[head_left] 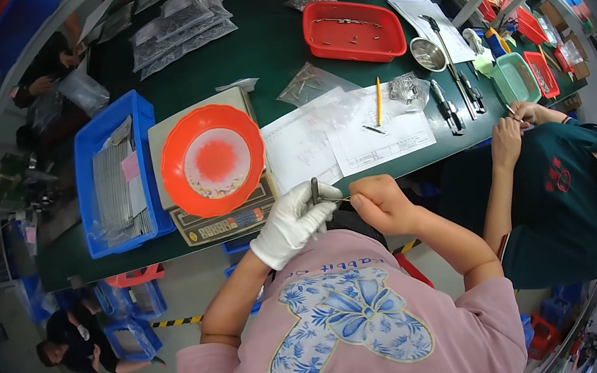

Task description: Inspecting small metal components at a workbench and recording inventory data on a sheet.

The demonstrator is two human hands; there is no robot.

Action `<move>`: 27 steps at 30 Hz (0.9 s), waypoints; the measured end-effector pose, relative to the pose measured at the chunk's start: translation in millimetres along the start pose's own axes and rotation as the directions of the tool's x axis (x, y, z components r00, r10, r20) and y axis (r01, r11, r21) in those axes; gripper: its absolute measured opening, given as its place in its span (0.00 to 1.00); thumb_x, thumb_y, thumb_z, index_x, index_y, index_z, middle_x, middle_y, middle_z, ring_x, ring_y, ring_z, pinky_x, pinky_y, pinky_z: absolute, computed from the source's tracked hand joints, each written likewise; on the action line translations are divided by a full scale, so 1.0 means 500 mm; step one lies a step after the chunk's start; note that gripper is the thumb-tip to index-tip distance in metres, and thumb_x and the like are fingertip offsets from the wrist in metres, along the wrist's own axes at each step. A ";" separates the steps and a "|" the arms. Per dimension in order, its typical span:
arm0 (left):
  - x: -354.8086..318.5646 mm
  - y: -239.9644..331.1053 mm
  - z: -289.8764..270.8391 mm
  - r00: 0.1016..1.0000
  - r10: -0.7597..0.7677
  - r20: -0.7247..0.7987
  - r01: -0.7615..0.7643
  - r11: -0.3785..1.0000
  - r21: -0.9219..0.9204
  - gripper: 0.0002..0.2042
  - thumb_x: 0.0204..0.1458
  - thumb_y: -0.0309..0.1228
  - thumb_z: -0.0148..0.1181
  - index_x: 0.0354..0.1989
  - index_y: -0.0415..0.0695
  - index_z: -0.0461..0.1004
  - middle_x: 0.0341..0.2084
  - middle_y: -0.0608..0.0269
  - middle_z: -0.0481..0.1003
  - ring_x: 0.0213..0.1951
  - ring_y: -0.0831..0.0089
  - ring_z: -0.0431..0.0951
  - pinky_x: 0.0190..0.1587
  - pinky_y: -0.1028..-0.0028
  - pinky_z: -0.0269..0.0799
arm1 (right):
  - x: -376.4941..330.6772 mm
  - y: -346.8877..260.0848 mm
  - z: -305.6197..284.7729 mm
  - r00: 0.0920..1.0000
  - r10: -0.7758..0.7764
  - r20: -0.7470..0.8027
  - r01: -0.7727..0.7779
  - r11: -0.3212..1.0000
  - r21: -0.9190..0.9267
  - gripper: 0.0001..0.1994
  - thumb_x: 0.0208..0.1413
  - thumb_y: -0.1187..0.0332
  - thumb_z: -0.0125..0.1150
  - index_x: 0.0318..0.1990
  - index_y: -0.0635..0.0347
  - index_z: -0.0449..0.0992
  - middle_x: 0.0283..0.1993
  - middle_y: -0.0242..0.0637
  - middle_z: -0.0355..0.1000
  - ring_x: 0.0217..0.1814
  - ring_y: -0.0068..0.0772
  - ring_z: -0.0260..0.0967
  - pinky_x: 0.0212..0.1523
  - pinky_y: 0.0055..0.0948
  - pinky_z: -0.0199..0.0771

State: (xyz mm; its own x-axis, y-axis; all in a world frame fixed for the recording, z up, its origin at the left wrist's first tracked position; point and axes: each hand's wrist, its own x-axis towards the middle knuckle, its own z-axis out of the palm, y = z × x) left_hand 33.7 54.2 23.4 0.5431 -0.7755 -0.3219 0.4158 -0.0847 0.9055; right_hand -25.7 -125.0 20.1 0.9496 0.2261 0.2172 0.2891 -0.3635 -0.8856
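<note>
Wearer's two hands (294, 221) (385, 205), one gloved, left gripping one dark rod (315, 190)

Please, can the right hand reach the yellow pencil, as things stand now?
Probably yes: the yellow pencil lies uncovered ahead of the right hand, though that hand seems closed on a thin piece.

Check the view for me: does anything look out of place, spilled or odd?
One mismatch: the left hand wears a white glove, while the right hand is bare. Also, a small dark piece lies loose on the printed sheet below the yellow pencil. I see no clear spill or damage.
</note>
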 end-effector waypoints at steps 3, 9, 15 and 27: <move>0.013 -0.018 -0.007 0.892 0.445 -0.085 -0.368 0.821 0.436 0.05 0.45 0.25 0.50 0.32 0.43 0.70 0.21 0.65 0.68 0.21 0.76 0.69 0.23 0.77 0.64 | -0.011 0.011 0.029 0.963 0.269 0.002 -0.242 0.865 0.439 0.15 0.50 0.70 0.41 0.13 0.59 0.53 0.12 0.27 0.48 0.13 0.21 0.45 0.13 0.23 0.46; 0.020 -0.058 -0.017 0.932 0.347 -0.107 -0.356 0.932 -0.073 0.16 0.45 0.35 0.50 0.42 0.42 0.65 0.27 0.61 0.69 0.23 0.72 0.71 0.23 0.76 0.66 | -0.013 0.010 0.019 0.879 0.477 0.015 -0.410 0.738 0.536 0.15 0.51 0.69 0.42 0.14 0.58 0.55 0.12 0.25 0.49 0.14 0.16 0.45 0.14 0.19 0.43; -0.001 -0.033 -0.029 0.988 -0.073 0.136 0.090 0.988 -0.124 0.16 0.48 0.38 0.50 0.42 0.42 0.64 0.19 0.69 0.66 0.18 0.84 0.67 0.17 0.87 0.62 | -0.003 0.000 0.015 1.000 0.001 -0.026 -0.005 0.988 -0.153 0.11 0.46 0.74 0.43 0.14 0.65 0.57 0.12 0.43 0.52 0.14 0.41 0.49 0.16 0.32 0.49; -0.011 -0.005 -0.005 0.688 0.723 -0.065 -0.477 0.518 0.710 0.19 0.43 0.35 0.54 0.43 0.40 0.64 0.38 0.52 0.65 0.32 0.60 0.70 0.34 0.69 0.66 | 0.003 0.007 0.009 0.847 0.479 0.231 -0.436 0.377 0.817 0.17 0.51 0.65 0.40 0.11 0.52 0.50 0.10 0.23 0.46 0.11 0.16 0.38 0.13 0.16 0.40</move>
State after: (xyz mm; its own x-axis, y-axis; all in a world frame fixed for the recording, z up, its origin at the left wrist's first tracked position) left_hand 31.5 60.4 22.2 0.7214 -0.5544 0.4150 -0.5620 -0.1185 0.8186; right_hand -24.1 -121.8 15.6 0.9147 0.2264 -0.3348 -0.4042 0.5032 -0.7638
